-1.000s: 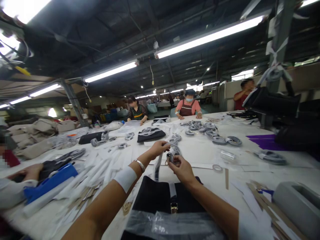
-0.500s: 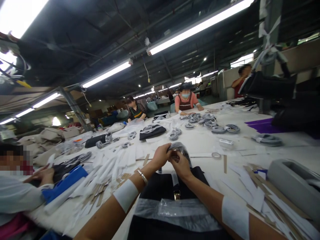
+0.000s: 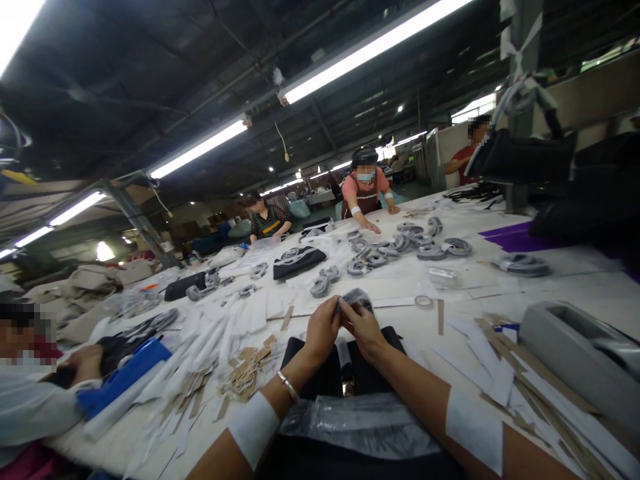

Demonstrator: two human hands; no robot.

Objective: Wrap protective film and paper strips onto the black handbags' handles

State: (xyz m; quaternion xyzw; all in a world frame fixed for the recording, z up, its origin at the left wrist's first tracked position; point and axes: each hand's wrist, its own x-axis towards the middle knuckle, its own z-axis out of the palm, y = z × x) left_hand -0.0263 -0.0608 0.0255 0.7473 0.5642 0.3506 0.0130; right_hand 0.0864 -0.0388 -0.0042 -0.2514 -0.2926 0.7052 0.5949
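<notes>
A wrapped strap [image 3: 358, 299] is pinched between the fingertips of the left hand [image 3: 323, 328] and right hand [image 3: 367, 331], at twelve o'clock above the black bag [image 3: 320, 373]. Coiled straps [image 3: 395, 245] are scattered across the table [image 3: 400, 327] at one o'clock; a grey dispenser [image 3: 575, 360] is seen at three.

On your right sits a grey tape dispenser [image 3: 575, 373]; to your left lies a blue holder [image 3: 123, 380], with a purple sheet [image 3: 520, 237] at far right.
</notes>
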